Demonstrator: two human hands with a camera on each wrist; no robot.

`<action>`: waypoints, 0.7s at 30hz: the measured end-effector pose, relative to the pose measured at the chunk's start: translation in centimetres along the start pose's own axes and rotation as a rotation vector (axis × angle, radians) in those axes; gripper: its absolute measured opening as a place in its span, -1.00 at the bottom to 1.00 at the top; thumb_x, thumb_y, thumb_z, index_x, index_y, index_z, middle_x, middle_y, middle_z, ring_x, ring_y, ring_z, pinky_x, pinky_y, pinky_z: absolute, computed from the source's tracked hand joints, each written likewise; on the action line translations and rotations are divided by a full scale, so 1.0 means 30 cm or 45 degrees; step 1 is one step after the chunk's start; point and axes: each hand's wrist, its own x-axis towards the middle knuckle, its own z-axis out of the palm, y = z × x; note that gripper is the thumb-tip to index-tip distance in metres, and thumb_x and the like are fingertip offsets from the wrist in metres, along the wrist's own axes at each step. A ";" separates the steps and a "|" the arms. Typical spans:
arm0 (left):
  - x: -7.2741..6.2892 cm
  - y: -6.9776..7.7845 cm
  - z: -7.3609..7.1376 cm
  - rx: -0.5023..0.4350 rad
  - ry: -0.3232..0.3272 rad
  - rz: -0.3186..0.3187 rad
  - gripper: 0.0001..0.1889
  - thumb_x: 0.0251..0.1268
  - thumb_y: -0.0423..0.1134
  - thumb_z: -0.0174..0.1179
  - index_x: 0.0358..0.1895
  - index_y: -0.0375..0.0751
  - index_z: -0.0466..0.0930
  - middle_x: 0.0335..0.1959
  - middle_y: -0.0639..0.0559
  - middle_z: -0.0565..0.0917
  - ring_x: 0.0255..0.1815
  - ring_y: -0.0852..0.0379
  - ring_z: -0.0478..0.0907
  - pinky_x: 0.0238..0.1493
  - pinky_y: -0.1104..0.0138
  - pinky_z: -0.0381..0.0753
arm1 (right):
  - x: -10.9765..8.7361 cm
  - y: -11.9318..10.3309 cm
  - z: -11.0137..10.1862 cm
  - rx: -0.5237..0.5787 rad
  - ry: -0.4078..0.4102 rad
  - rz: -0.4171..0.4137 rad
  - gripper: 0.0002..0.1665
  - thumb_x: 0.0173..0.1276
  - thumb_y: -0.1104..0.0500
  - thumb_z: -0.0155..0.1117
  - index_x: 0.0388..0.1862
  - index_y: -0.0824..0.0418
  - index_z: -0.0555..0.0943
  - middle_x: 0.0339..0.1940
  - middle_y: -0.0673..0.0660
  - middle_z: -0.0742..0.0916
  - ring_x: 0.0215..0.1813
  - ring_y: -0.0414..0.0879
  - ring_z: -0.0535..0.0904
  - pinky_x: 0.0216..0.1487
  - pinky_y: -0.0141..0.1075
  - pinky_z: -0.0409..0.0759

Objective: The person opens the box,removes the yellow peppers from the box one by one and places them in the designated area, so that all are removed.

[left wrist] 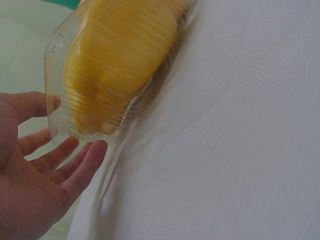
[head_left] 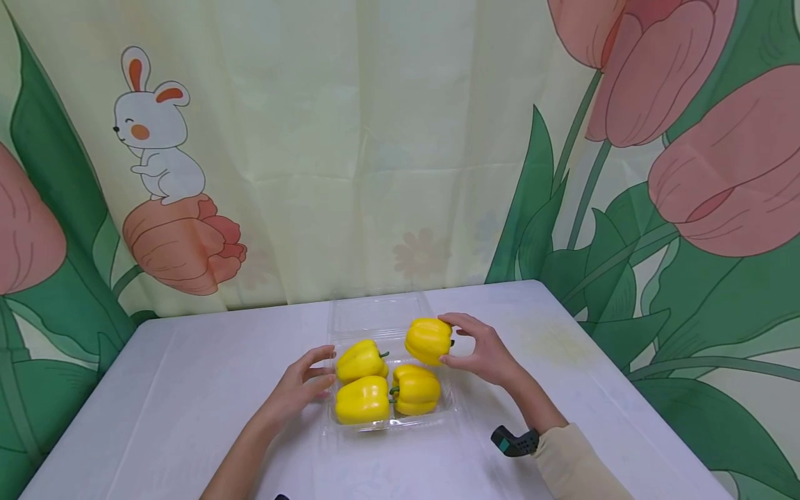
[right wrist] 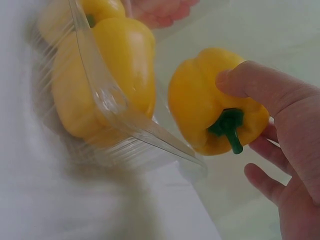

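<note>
A clear plastic clamshell container (head_left: 373, 426) sits on the table with three yellow bell peppers inside: one at the back left (head_left: 361, 361), one at the front left (head_left: 362, 401) and one at the front right (head_left: 416, 390). My right hand (head_left: 480, 347) grips a fourth yellow bell pepper (head_left: 428, 340) over the back right of the container. In the right wrist view this pepper's green stem (right wrist: 230, 129) points toward the palm, with the thumb on its side. At the container's left side, my left hand (head_left: 300, 385) rests its spread, relaxed fingers against the clear rim (left wrist: 52, 75).
The container's lid (head_left: 378, 314) lies folded back toward the far table edge. A white cloth covers the table (head_left: 206, 403). Behind it hangs a curtain (head_left: 300, 153) printed with tulips and a rabbit. A dark band (head_left: 517, 442) is on the right wrist.
</note>
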 end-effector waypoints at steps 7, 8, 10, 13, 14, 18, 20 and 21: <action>-0.002 0.005 0.001 0.000 -0.002 -0.003 -0.40 0.32 -0.17 0.21 0.41 -0.04 0.26 0.42 -0.09 0.34 0.29 -0.13 0.45 0.02 0.17 0.70 | -0.003 0.000 -0.005 0.005 0.007 0.008 -0.21 0.02 0.16 0.55 0.29 0.11 0.48 0.29 0.07 0.58 0.27 0.04 0.50 0.23 0.11 0.54; -0.002 0.006 0.001 -0.004 -0.003 -0.004 -0.40 0.32 -0.18 0.21 0.41 -0.04 0.26 0.42 -0.09 0.34 0.29 -0.13 0.45 0.02 0.17 0.69 | -0.003 0.001 -0.005 0.002 0.009 0.008 -0.20 0.02 0.16 0.55 0.29 0.12 0.48 0.29 0.07 0.58 0.27 0.05 0.50 0.23 0.11 0.54; -0.002 0.008 0.000 -0.009 -0.006 -0.003 -0.40 0.32 -0.18 0.21 0.41 -0.05 0.26 0.42 -0.10 0.34 0.29 -0.14 0.45 0.02 0.16 0.69 | -0.004 0.002 -0.006 -0.005 0.011 0.008 -0.20 0.03 0.16 0.55 0.29 0.15 0.47 0.29 0.08 0.58 0.27 0.04 0.50 0.22 0.08 0.56; -0.002 0.008 0.000 -0.010 -0.009 -0.002 -0.40 0.32 -0.18 0.21 0.41 -0.05 0.26 0.42 -0.10 0.34 0.29 -0.14 0.44 0.03 0.16 0.69 | -0.005 0.004 -0.006 -0.009 0.011 0.008 -0.19 0.03 0.16 0.55 0.30 0.16 0.46 0.29 0.07 0.58 0.26 0.03 0.51 0.19 0.05 0.59; -0.002 0.008 0.000 -0.010 -0.008 -0.002 -0.40 0.32 -0.18 0.21 0.41 -0.05 0.26 0.42 -0.10 0.34 0.30 -0.14 0.44 0.03 0.16 0.69 | -0.006 0.005 -0.007 -0.008 0.011 0.009 -0.19 0.03 0.16 0.55 0.30 0.15 0.46 0.30 0.07 0.57 0.25 0.02 0.51 0.17 0.05 0.60; -0.001 0.006 0.002 -0.010 -0.002 -0.008 -0.40 0.32 -0.18 0.21 0.40 -0.04 0.27 0.42 -0.09 0.34 0.29 -0.14 0.44 0.02 0.16 0.69 | -0.010 0.007 -0.010 0.001 0.016 0.010 -0.19 0.03 0.16 0.55 0.30 0.11 0.47 0.30 0.07 0.57 0.22 0.02 0.52 0.10 0.03 0.64; -0.002 0.007 0.003 -0.008 0.002 -0.014 -0.40 0.32 -0.18 0.21 0.40 -0.03 0.27 0.42 -0.08 0.35 0.29 -0.13 0.45 0.02 0.16 0.69 | -0.012 0.008 -0.012 -0.001 0.020 0.009 -0.19 0.03 0.15 0.55 0.30 0.09 0.47 0.29 0.07 0.57 0.22 0.02 0.52 0.08 0.00 0.66; -0.002 0.007 0.003 -0.005 0.003 -0.017 -0.40 0.31 -0.18 0.21 0.40 -0.03 0.27 0.42 -0.08 0.35 0.29 -0.13 0.45 0.02 0.16 0.69 | -0.013 0.008 -0.014 -0.001 0.021 0.008 -0.19 0.03 0.15 0.55 0.30 0.09 0.47 0.29 0.08 0.57 0.21 0.02 0.52 0.07 -0.01 0.66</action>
